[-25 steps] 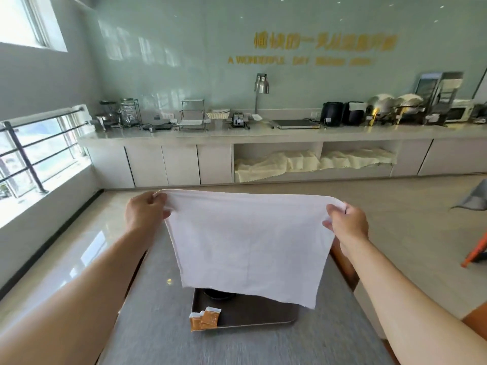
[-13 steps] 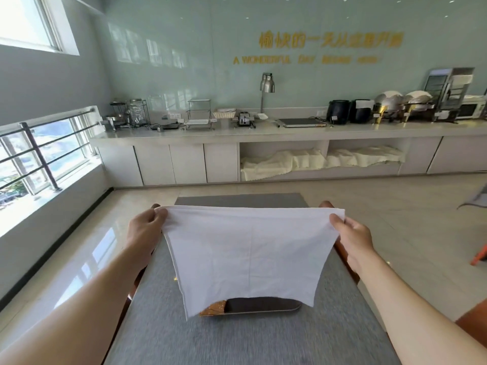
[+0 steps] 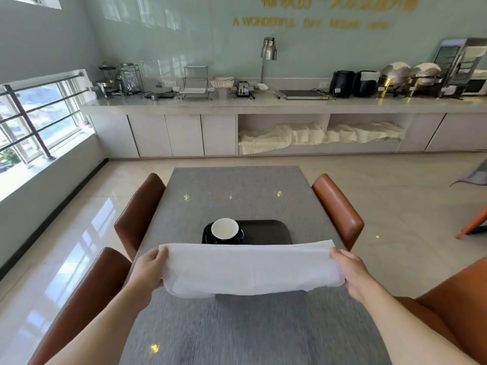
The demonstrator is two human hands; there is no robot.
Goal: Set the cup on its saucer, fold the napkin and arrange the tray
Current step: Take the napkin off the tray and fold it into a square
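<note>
Right now both hands are holding a white napkin (image 3: 250, 268) stretched between them above the near part of the grey table (image 3: 237, 188). The left hand (image 3: 147, 272) is gripping the napkin's left end, its fingers curled around the cloth edge, and the right hand (image 3: 351, 272) is gripping the right end the same way. The napkin is sagging into a loose band, seemingly doubled over, though the blur is making the layers hard to tell. Just beyond its far edge, a dark tray (image 3: 268, 231) is lying on the table, carrying a white cup (image 3: 224, 228) that is sitting on a black saucer (image 3: 210, 234) at the tray's left end. Brown chairs (image 3: 139, 214) are standing at both sides
</note>
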